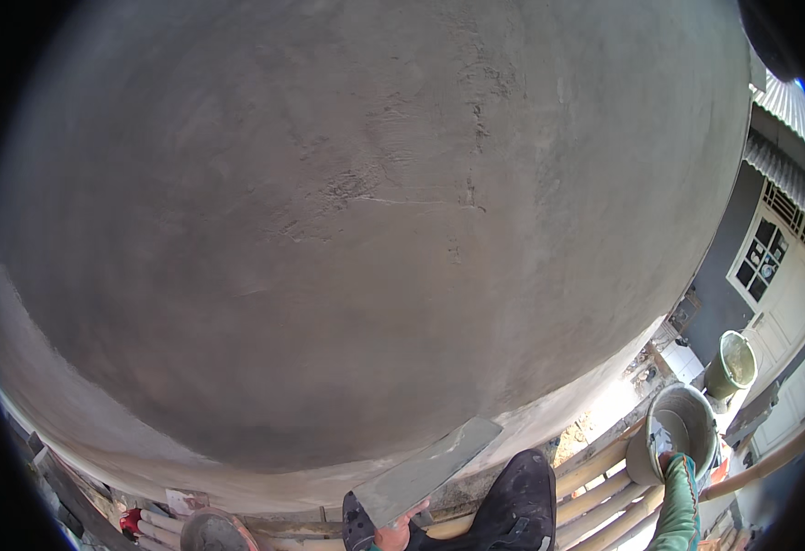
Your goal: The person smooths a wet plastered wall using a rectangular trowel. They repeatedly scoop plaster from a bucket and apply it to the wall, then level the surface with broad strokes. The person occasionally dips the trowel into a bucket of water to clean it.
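My left hand (395,531) grips a grey, smeared, flat rectangular board (430,468) at the bottom centre, in front of a broad plastered wall (357,230) with some rough, cracked patches. My right hand (667,462), at the end of a green sleeve, reaches into a grey bucket (704,422) at the lower right. Its fingers are mostly hidden, and a pale shape inside the bucket beside it is too small to make out. Dark boots (513,505) show below the board.
Bamboo poles (595,510) form a platform underfoot. A greenish bucket (731,363) stands farther right, near a white door (770,294) and corrugated roofing (783,106). Another bucket (210,533) sits at the lower left. A dark plank (58,487) lies at the far left.
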The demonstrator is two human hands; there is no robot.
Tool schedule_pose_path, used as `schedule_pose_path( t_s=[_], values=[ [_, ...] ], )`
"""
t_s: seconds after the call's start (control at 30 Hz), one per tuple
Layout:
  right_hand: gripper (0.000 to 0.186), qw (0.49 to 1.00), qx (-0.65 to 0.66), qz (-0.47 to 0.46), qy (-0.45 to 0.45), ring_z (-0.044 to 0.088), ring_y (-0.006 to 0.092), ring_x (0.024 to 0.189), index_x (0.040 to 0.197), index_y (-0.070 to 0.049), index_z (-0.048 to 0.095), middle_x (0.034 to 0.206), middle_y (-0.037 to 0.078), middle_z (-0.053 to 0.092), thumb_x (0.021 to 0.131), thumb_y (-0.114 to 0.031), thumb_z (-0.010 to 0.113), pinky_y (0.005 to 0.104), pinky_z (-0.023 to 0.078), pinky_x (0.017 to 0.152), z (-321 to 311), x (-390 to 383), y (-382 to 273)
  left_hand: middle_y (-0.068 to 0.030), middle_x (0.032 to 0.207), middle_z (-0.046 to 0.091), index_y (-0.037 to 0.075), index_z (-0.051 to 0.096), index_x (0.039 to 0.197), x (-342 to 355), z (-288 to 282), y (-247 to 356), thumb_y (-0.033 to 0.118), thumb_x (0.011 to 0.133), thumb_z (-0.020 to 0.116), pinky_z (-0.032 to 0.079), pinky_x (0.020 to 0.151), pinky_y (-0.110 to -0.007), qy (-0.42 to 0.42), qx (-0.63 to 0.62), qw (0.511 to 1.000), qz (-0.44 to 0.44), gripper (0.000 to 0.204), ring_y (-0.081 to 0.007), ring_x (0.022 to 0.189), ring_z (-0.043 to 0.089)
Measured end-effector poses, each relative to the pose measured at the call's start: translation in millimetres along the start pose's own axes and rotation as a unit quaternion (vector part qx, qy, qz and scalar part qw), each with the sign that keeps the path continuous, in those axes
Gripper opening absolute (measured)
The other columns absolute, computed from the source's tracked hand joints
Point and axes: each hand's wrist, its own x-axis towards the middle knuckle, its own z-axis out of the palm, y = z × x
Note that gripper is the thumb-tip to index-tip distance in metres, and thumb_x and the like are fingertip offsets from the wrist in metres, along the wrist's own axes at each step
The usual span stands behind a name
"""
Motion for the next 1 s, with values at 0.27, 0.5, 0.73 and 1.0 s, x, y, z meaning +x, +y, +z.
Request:
schedule_pose_path(
  t_s=[0.27, 0.5, 0.73, 1.0],
  values=[
    [0.029, 0.937, 0.281, 0.001, -0.208, 0.045, 0.0129, 0.058, 0.08, -0.012, 0.057, 0.069, 0.002, 0.049, 0.108, -0.02, 0.056, 0.0308, 0.037, 0.05, -125.7, -104.1, -38.3, -0.0172, 0.143, 0.068, 0.003, 0.054, 0.151, 35.3, 32.1, -3.2, 0.018, 0.111, 0.064, 0.061, 0.107, -0.052, -0.003, -0.044, 0.998, -0.048, 0.044, -0.0389, 0.124, 0.071],
    [0.046, 0.355, 0.546, -0.759, 0.023, 0.067, 0.0281, 0.135, 0.15, 0.004, 0.056, 0.148, 0.023, 0.065, 0.118, -0.028, 0.049, 0.0411, 0.06, 0.103, -444.4, -515.8, -297.0, -0.0159, 0.14, 0.07, 0.003, 0.055, 0.15, 32.6, 44.7, 23.2, 0.016, 0.11, 0.064, 0.06, 0.107, -0.052, 0.01, -0.072, 0.996, -0.044, 0.042, -0.0379, 0.122, 0.072],
    [0.018, 0.376, 0.675, -0.531, 0.349, 0.065, 0.0085, 0.092, 0.12, -0.008, 0.068, 0.105, -0.001, 0.068, 0.114, -0.021, 0.058, 0.0245, 0.052, 0.073, -311.0, -366.1, -340.0, -0.0147, 0.137, 0.071, 0.002, 0.057, 0.148, 33.6, 78.0, 21.2, 0.013, 0.11, 0.064, 0.06, 0.107, -0.051, -0.05, -0.175, 0.981, -0.061, 0.04, -0.0368, 0.121, 0.072],
    [0.045, 0.404, 0.791, -0.393, -0.237, 0.069, 0.024, 0.108, 0.136, -0.009, 0.062, 0.126, 0.009, 0.072, 0.115, -0.047, 0.052, 0.0427, 0.055, 0.092, 13.0, -381.3, -452.9, -0.0133, 0.134, 0.073, 0.002, 0.058, 0.146, 17.6, 100.9, 14.3, 0.01, 0.11, 0.064, 0.06, 0.107, -0.051, -0.042, -0.184, 0.982, -0.014, 0.037, -0.0356, 0.119, 0.073]
  ],
)
